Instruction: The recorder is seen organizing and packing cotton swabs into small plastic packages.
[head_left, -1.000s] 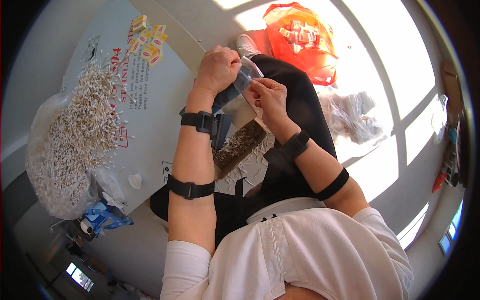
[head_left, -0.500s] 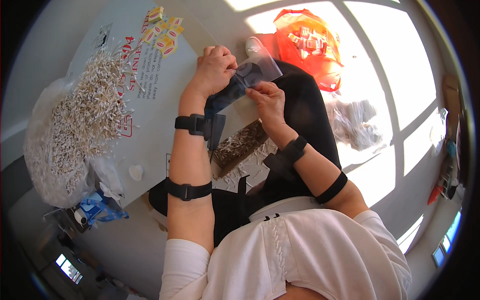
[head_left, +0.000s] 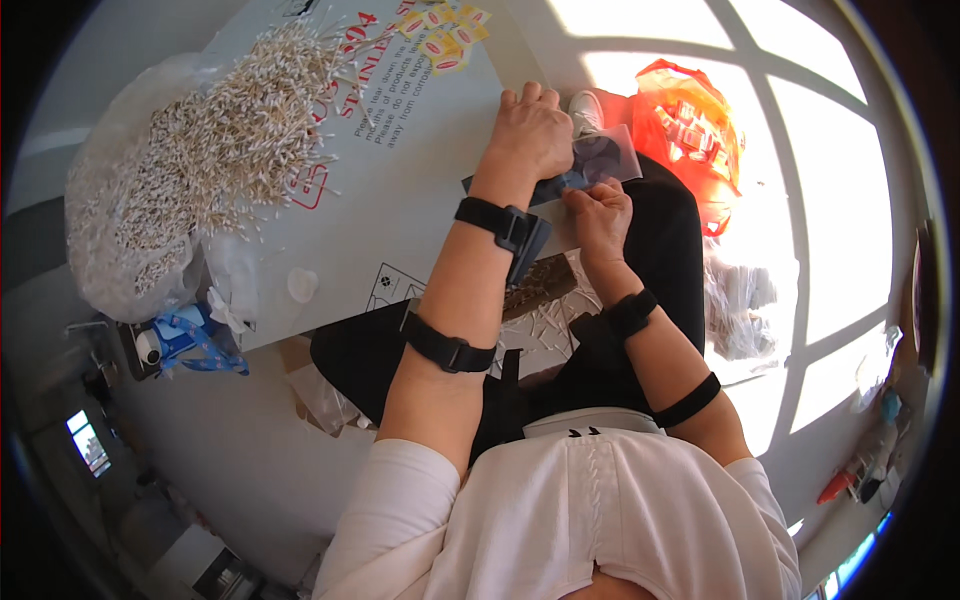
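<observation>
On my left I see a heap of white cotton swabs [head_left: 215, 130] spilling from a clear bag onto a printed white sheet [head_left: 400, 190]. An orange plastic bag [head_left: 690, 135] lies on the sunlit floor, with a blue-strapped item [head_left: 190, 335] lower left.

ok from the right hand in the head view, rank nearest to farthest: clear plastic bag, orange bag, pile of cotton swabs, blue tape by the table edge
1. clear plastic bag, pinched in the right hand
2. orange bag, just beyond, right side
3. pile of cotton swabs, far left on the table
4. blue tape, lower left
</observation>
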